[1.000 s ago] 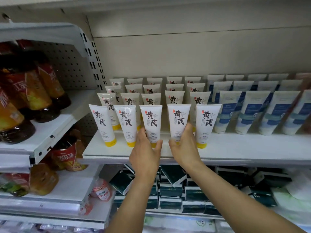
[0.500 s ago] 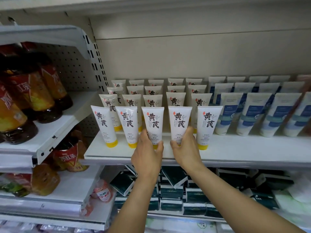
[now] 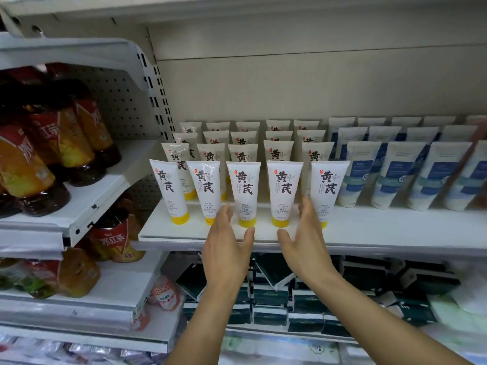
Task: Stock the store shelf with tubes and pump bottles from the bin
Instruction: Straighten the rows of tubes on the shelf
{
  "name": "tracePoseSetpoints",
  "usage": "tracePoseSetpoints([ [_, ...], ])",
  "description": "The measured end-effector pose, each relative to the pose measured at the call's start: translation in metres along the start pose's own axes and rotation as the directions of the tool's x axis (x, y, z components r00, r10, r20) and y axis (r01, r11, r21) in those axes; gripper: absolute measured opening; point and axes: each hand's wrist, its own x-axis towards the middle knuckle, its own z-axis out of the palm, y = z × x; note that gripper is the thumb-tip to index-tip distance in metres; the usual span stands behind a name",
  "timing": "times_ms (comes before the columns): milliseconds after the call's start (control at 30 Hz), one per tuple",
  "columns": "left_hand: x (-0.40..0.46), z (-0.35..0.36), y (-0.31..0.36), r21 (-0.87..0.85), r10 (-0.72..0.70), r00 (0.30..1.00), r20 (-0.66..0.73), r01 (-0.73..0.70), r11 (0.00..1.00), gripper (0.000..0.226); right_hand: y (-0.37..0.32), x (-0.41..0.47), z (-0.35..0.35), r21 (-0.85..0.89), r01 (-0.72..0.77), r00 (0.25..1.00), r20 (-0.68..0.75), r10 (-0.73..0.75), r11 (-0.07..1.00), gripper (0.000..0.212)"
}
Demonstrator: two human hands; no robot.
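White tubes with yellow caps and black characters stand cap-down in several rows on the white shelf [image 3: 369, 233]. Two of the front row, the middle tube [image 3: 243, 191] and the tube to its right [image 3: 283, 191], stand between my hands. My left hand [image 3: 228, 246] is open just left of the middle tube, fingers straight, holding nothing. My right hand [image 3: 305, 241] is open just right of the other tube, palm facing left. Neither hand grips a tube. No bin or pump bottle is in view.
White tubes with blue labels [image 3: 395, 177] fill the right part of the same shelf. Bottled red-label tea [image 3: 52, 143] stands on the left shelves. Dark green boxes [image 3: 268, 296] are stacked on the shelf below. A shelf board overhangs at the top left.
Both hands have let go of the two front tubes and drawn back and apart, fingers now spread. The tubes stay upright in the front row.
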Motion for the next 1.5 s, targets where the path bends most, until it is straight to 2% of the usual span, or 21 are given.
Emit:
tracePoseSetpoints([
  [167,-0.010,-0.014,-0.009,-0.039,0.012,0.995,-0.101,-0.016,0.999,0.039,-0.007,-0.034,-0.007,0.008,0.202,0.977,-0.069,-0.201,0.979,0.052],
  [333,-0.008,-0.029,-0.021,-0.123,-0.027,0.977,-0.210,0.001,0.992,0.032,-0.027,-0.040,0.012,0.076,0.269,0.956,0.096,-0.275,0.960,0.044],
  [500,0.012,-0.051,-0.046,-0.185,-0.129,0.938,-0.322,0.071,0.980,0.051,-0.050,-0.032,0.036,0.080,0.273,0.921,0.267,-0.285,0.959,0.052],
  [633,0.042,-0.064,-0.065,-0.136,-0.229,0.941,-0.250,0.200,0.970,0.080,-0.066,-0.021,0.055,0.049,0.246,0.901,0.356,-0.247,0.968,0.059],
  [767,0.068,-0.065,-0.084,-0.093,-0.259,0.958,-0.122,0.249,0.964,0.094,-0.072,-0.010,0.071,0.077,0.169,0.904,0.386,-0.185,0.983,0.054],
  [900,0.087,-0.064,-0.092,-0.083,-0.317,0.948,-0.022,0.314,0.946,0.092,-0.075,-0.001,0.083,0.082,0.077,0.924,0.368,-0.102,0.994,0.042],
  [1000,0.091,-0.061,-0.094,-0.056,-0.296,0.955,-0.009,0.295,0.954,0.071,-0.076,0.005,0.088,0.085,0.044,0.926,0.369,-0.072,0.995,0.047],
  [1100,0.089,-0.061,-0.093,-0.042,-0.278,0.960,-0.022,0.277,0.960,0.056,-0.076,0.009,0.091,0.097,0.020,0.925,0.375,-0.055,0.995,0.053],
  [1333,0.087,-0.060,-0.096,0.011,-0.260,0.963,-0.074,0.261,0.965,0.049,-0.069,0.014,0.097,0.119,-0.010,0.921,0.387,-0.038,0.993,0.056],
  [1433,0.082,-0.060,-0.096,-0.024,-0.268,0.959,-0.094,0.267,0.963,0.062,-0.067,0.015,0.099,0.126,-0.017,0.922,0.385,-0.033,0.992,0.055],
  [1500,0.071,-0.062,-0.091,-0.099,-0.241,0.939,-0.245,0.223,0.970,0.069,-0.065,0.015,0.099,0.133,-0.025,0.922,0.385,-0.028,0.991,0.052],
])
